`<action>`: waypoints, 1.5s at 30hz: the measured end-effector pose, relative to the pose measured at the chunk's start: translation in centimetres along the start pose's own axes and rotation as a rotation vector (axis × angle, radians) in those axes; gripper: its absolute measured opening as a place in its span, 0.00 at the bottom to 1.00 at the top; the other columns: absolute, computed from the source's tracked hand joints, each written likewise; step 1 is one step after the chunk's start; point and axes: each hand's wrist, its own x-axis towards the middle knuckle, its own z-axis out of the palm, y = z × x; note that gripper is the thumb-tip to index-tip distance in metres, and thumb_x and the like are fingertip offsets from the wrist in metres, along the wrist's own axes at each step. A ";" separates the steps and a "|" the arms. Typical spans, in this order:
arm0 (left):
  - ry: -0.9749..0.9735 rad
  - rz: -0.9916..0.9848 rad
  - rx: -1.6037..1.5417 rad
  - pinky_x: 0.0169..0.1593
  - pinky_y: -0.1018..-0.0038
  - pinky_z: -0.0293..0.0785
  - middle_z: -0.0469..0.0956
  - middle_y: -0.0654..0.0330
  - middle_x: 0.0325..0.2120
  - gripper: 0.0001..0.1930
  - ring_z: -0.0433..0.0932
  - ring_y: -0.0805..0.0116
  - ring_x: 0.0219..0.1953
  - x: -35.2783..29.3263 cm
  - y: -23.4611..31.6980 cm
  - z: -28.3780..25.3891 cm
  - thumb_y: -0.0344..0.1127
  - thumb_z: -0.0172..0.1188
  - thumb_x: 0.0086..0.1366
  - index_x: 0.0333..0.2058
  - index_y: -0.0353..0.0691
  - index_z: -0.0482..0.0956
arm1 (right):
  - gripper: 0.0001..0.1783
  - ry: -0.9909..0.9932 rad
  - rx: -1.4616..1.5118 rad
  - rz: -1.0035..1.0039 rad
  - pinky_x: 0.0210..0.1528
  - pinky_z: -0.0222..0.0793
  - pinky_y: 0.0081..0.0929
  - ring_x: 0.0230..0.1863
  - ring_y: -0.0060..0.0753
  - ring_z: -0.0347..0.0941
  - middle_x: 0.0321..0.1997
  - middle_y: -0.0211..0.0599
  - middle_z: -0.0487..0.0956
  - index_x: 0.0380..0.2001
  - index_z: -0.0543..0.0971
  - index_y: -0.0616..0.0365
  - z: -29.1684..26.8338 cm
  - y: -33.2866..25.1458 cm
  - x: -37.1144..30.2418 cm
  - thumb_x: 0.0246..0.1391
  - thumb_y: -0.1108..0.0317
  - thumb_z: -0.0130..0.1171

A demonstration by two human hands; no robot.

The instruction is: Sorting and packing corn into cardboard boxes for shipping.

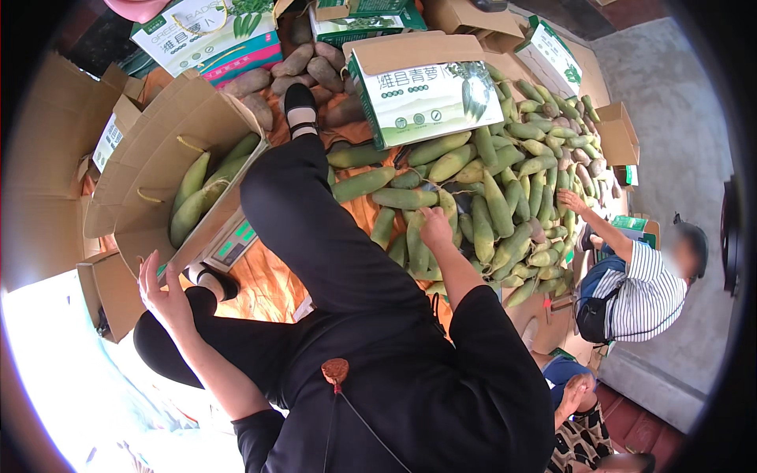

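**Right hand at the heap, left hand free by the box**

My left hand (164, 298) is spread and holds nothing, just beside the open box (150, 162); I cannot tell whether a fingertip brushes the cardboard. My right hand (436, 229) is on the near side of the heap of radishes (498, 209), its index finger reaching out. Whether it pinches one, I cannot tell.

To pick well, I would choose a radish lying on top, close my fingers round its thick middle and lift it straight, so that its neighbours don't roll. My left hand could support the far end of a long one. My raised leg (315, 213) stands between heap and box, so anything carried across needs to clear the knee. More radishes (189, 213) lie in the box; another would sit best alongside them, set down gently.

The undersides of my right fingers are hidden. The box's near wall hides its floor, so I can't count what is inside, and the scale (229, 251) by it shows only partly. Glare washes out the lower left. Farther off, a white carton (426, 94) covers part of the heap, its contents unseen. A co-worker (646, 292) has a hand (572, 201) by the heap's far edge; whether it touches is unclear.
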 end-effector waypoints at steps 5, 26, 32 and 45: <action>0.001 -0.022 0.005 0.59 0.60 0.62 0.76 0.55 0.47 0.15 0.68 0.54 0.57 0.0 0.5 0.0 0.29 0.58 0.58 0.46 0.39 0.77 | 0.26 -0.071 -0.120 0.010 0.53 0.68 0.38 0.56 0.43 0.65 0.55 0.36 0.66 0.52 0.72 0.40 -0.6 -0.6 0.4 0.47 0.70 0.59; 0.016 -0.010 0.033 0.58 0.59 0.62 0.77 0.54 0.45 0.14 0.70 0.52 0.55 0.2 1.0 -0.5 0.29 0.59 0.56 0.43 0.39 0.78 | 0.14 0.068 0.051 -0.015 0.51 0.67 0.40 0.50 0.47 0.68 0.43 0.43 0.72 0.39 0.77 0.49 -0.8 1.3 0.8 0.45 0.69 0.61; 0.036 -0.030 0.059 0.59 0.60 0.59 0.76 0.58 0.46 0.15 0.69 0.56 0.55 0.0 1.0 -0.1 0.32 0.62 0.55 0.43 0.43 0.79 | 0.17 0.041 0.060 -0.011 0.51 0.66 0.42 0.50 0.51 0.68 0.45 0.45 0.72 0.41 0.76 0.51 0.0 1.2 0.8 0.43 0.71 0.59; 0.025 -0.037 0.120 0.60 0.62 0.61 0.77 0.55 0.46 0.15 0.68 0.55 0.56 0.1 1.4 -0.7 0.30 0.60 0.57 0.45 0.41 0.79 | 0.21 0.018 0.099 -0.011 0.50 0.67 0.43 0.50 0.54 0.68 0.48 0.45 0.71 0.45 0.74 0.51 0.9 0.8 1.9 0.43 0.72 0.59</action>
